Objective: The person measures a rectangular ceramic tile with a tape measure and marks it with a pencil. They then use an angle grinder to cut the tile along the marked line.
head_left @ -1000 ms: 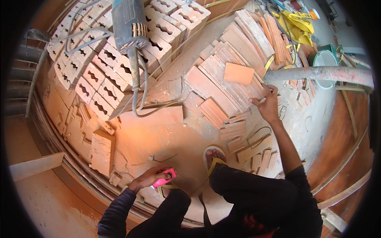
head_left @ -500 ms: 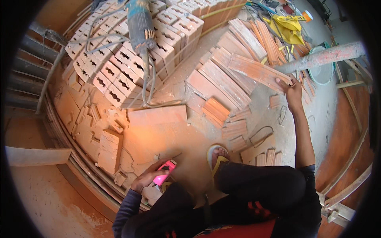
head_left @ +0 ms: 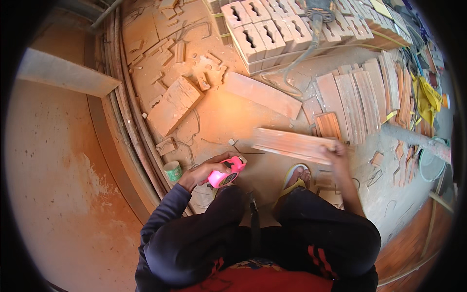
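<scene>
A pink tape measure sits in my left hand, whose fingers are wrapped round it above my left knee. My right hand grips one end of a long flat strip of reddish brick tile. The strip is raised off the floor, its free end pointing left towards the tape measure but apart from it. My right hand is slightly blurred. Beyond the strip, a flat brick slab and a thick, rough-faced brick block lie on the dusty floor.
Stacked bricks with slotted holes stand at the back, a corded power tool on top. Rows of tile strips lie at right, near a pole and a bucket. Pipes run along the left; a green-and-white tin stands beside them.
My right hand has brought the tile strip from the far right pile in towards the middle. My view has swung left. The tape measure stays in my left hand.
</scene>
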A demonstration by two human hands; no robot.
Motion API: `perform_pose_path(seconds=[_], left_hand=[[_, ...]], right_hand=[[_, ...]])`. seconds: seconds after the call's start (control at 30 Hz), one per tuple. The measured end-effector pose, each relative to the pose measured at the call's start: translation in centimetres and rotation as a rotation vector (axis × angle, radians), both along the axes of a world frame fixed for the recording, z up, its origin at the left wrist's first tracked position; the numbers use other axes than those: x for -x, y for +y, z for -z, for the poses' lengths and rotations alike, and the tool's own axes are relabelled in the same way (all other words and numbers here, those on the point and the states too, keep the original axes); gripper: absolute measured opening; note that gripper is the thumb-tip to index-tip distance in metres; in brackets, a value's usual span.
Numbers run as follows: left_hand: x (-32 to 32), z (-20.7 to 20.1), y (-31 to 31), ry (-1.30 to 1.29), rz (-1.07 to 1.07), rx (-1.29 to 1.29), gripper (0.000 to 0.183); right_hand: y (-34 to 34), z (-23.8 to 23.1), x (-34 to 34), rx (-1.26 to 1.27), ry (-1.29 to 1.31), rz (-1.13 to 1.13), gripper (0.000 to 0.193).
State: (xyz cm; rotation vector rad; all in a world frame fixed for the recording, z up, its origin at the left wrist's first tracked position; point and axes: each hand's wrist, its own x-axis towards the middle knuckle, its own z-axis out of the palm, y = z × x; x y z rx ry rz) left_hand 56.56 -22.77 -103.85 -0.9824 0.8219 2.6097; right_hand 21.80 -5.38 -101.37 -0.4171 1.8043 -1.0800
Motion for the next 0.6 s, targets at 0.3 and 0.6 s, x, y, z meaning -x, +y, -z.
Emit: perform_pose_path(seconds=[0.3,0.6], left_hand=[[-2.5,0.9,3.2,-0.021,-0.409,-0.081,0.057],[-0.2,0.1,3.9,0.008,-0.221,0.072,0.056]], right_hand=[[1.6,9.1,-11.0,-0.244,-0.558,0.028,0.037],[-1.7,4.3,-10.9,-0.061,0.284,-0.819,0.039]])
